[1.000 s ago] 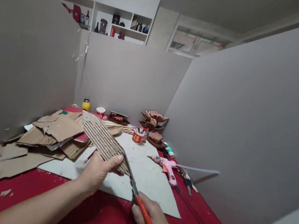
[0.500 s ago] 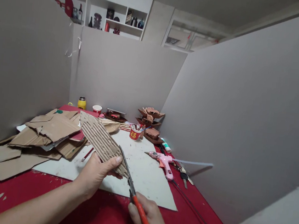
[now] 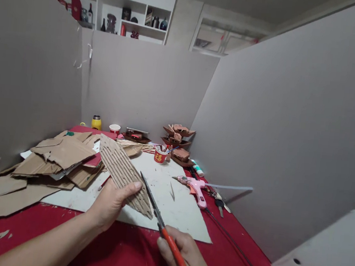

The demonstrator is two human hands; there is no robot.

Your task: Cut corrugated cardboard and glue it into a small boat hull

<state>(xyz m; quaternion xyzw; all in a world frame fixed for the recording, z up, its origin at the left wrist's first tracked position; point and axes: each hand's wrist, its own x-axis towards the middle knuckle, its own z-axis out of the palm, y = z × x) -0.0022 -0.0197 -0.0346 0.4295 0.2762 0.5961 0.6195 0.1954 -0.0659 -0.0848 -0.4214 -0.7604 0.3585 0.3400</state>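
Observation:
My left hand (image 3: 113, 200) grips a long piece of corrugated cardboard (image 3: 120, 165), its ridges showing and its near end cut to a slant. The thumb lies on top; the fingers are mostly hidden underneath. In my right hand (image 3: 184, 252) are scissors with orange handles (image 3: 177, 255). Their dark blades (image 3: 151, 198) point away from me, just right of the cardboard's edge and seemingly apart from it. A thin cut sliver (image 3: 172, 191) lies on the white board (image 3: 187, 218), beyond the scissors.
A heap of cardboard scraps (image 3: 57, 158) covers the left side. At right lie a pink glue gun (image 3: 195, 189) with a trailing cord and some keys (image 3: 220, 203). Behind stand a red paper cup (image 3: 160, 154), model boats (image 3: 179, 135) and a yellow bottle (image 3: 96, 123). Grey partitions (image 3: 280, 118) enclose the table.
The scissors have come away from the cardboard's edge, slightly to the right. A thin sliver now lies on the white board where none showed before. My left hand keeps its hold.

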